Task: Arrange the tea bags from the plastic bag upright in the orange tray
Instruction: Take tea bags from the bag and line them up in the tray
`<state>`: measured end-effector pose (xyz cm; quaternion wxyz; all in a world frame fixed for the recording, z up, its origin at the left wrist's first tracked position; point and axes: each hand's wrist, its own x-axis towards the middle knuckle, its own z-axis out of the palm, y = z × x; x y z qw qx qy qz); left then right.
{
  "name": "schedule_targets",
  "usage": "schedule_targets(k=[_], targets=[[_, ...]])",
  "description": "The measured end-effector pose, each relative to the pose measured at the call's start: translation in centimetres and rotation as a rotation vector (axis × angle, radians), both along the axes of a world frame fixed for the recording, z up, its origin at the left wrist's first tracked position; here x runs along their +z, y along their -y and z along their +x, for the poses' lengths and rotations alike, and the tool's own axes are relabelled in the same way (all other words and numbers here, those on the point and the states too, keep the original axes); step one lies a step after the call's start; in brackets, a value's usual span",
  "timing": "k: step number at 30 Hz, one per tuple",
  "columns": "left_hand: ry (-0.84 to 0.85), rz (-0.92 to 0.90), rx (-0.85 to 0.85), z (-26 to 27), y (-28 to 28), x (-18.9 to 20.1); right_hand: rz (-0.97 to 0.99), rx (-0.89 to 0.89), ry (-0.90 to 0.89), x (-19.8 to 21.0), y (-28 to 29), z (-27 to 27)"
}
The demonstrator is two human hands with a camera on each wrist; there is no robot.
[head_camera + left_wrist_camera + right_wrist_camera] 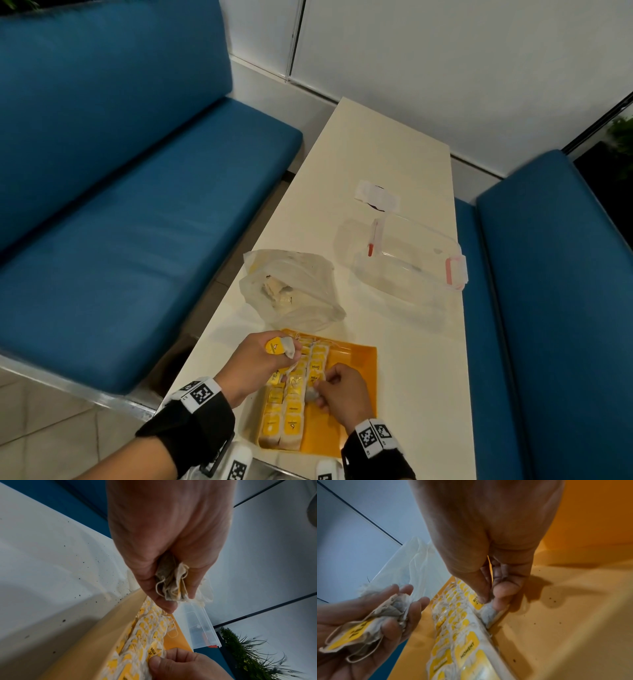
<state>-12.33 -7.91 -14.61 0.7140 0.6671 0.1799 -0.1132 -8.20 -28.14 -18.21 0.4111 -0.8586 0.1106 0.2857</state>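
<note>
The left hand point(263, 363) is clutching a bunch of tea bags point(279, 347) over the orange tray point(356, 404); the right hand point(342, 394) is pinching one tea bag point(488, 614) upright beside rows running nearest edge to far edge. The plastic bag point(291, 291) is lying beyond, on the cream table point(376, 164) between blue benches point(120, 171).

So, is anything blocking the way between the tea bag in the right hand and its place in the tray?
Nothing visible does. The right hand pinches a tea bag already down beside the right row, and the orange tray floor to its right is bare. The left hand holds its spare bags off to the left.
</note>
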Motion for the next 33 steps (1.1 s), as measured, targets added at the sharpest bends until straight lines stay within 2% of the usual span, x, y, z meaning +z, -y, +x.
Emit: schedule_targets(k=[6, 12, 19, 22, 26, 33], targets=[[-0.005, 0.006, -0.010, 0.1, 0.0, 0.0, 0.007, 0.002, 0.006, 0.0, 0.1, -0.1], [-0.002, -0.003, -0.012, 0.0, -0.1, 0.0, 0.094, 0.036, 0.021, 0.7, 0.6, -0.2], [-0.009, 0.005, -0.025, 0.2, 0.0, 0.1, 0.006, 0.005, -0.026, 0.4, 0.3, 0.5], [-0.011, 0.011, -0.016, 0.1, -0.1, 0.0, -0.031, 0.037, 0.032, 0.6, 0.3, 0.2], [-0.006, 0.019, -0.015, 0.2, 0.0, 0.0, 0.037, 0.135, 0.131, 1.1, 0.3, -0.3], [-0.007, 0.004, -0.012, 0.3, 0.1, 0.3, 0.010, 0.019, 0.058, 0.9, 0.0, 0.0]])
